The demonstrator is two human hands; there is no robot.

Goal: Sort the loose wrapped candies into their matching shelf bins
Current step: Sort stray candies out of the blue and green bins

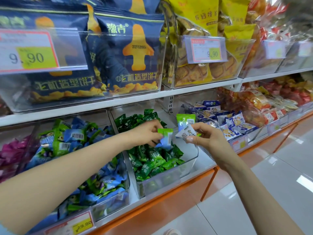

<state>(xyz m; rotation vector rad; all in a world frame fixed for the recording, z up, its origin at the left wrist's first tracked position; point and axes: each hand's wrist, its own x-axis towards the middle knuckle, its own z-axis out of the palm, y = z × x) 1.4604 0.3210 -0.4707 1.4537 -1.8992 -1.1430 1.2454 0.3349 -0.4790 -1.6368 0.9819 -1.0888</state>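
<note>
My left hand [147, 133] pinching a green-and-blue candy [165, 139] over the clear bin [160, 183] of dark green candies [152, 163], my right hand [210, 138] gripping a white candy [185, 133] and a light green packet [185, 119], near my left.

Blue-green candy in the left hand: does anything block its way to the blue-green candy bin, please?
Nothing visible does. The left hand holds the blue-green candy above the dark green candy bin; the blue-green candy bin beside it is open-topped.
</note>
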